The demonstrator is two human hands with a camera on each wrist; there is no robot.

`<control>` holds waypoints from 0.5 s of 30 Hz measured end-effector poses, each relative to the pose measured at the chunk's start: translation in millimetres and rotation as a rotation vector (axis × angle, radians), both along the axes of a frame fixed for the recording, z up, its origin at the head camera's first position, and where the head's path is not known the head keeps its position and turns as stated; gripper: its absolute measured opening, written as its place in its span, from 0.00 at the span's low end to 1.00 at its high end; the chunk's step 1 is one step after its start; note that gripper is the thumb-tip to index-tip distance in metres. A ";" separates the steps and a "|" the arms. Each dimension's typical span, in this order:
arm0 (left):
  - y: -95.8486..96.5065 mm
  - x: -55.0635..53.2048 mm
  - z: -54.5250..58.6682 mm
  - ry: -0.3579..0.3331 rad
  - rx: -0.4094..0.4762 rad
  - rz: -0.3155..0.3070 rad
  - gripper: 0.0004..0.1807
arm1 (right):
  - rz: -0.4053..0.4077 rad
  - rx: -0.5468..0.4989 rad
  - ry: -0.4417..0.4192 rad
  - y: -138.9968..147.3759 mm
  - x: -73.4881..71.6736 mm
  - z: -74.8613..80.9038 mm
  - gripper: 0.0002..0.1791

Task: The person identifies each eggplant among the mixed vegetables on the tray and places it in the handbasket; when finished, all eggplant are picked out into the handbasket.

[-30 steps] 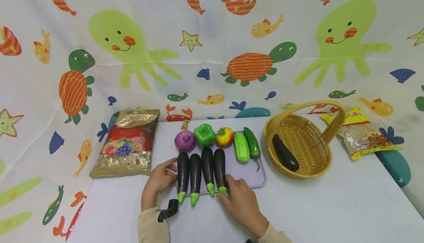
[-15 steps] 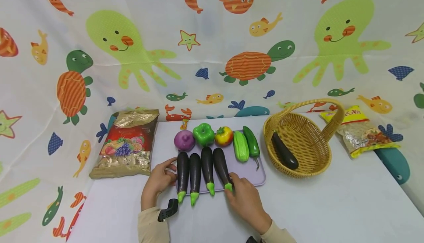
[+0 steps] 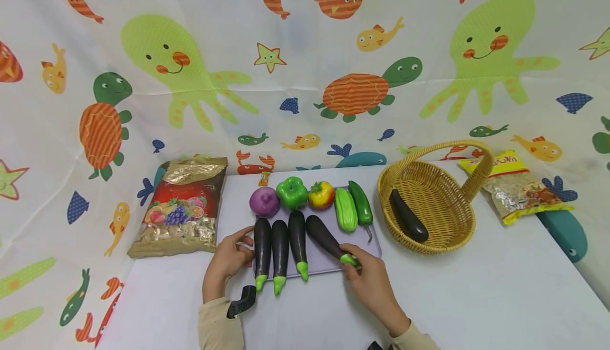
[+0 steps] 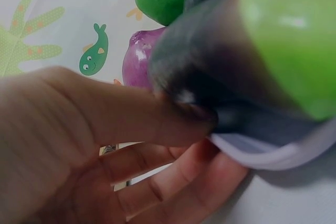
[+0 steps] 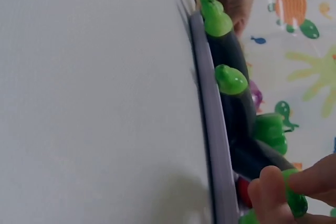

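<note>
My right hand [image 3: 369, 281] now pinches the green stem of the rightmost eggplant [image 3: 326, 239], swung slantwise from its row on the purple tray [image 3: 369, 252], so it is coming free. My left hand [image 3: 229, 262] grips the tray's left edge.

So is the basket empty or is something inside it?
Not empty. One dark eggplant lies inside the wicker basket, slanted across its bottom.
</note>
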State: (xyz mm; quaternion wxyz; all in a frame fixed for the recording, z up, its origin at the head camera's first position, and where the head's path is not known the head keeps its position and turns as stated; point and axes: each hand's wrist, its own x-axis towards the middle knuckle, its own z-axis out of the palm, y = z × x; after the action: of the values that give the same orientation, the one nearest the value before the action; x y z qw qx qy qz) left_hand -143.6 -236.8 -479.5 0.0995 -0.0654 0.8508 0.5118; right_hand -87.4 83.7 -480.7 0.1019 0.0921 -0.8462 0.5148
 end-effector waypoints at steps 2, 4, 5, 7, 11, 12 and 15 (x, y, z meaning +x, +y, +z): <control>0.4 0.2 0.5 -0.002 -0.005 0.002 0.39 | 0.000 -0.083 -0.089 1.5 -0.8 -0.8 0.20; 0.6 0.4 0.6 -0.003 -0.009 0.005 0.39 | -0.008 -0.127 -0.160 2.8 -1.6 -1.6 0.18; 0.7 0.4 0.6 -0.003 -0.011 0.006 0.39 | -0.012 -0.145 -0.186 3.2 -1.9 -2.0 0.17; 0.7 0.6 0.4 -0.003 -0.016 0.005 0.38 | -0.024 -0.171 -0.222 3.9 -2.7 -2.8 0.16; 0.8 0.4 0.3 -0.005 -0.027 0.007 0.38 | -0.036 -0.240 -0.250 4.7 -3.1 -3.0 0.15; 0.8 0.5 0.4 -0.008 -0.029 0.010 0.38 | -0.039 -0.248 -0.254 4.7 -2.9 -2.9 0.15; 0.7 1.3 1.0 -0.007 -0.029 0.010 0.38 | -0.050 -0.273 -0.279 4.6 -3.1 -2.1 0.16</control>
State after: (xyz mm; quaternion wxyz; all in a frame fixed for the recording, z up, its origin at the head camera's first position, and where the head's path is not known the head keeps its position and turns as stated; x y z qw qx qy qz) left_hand -142.3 -236.1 -478.5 0.0991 -0.0727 0.8574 0.4997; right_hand -90.5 88.3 -482.8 0.0077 -0.0158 -0.7765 0.6299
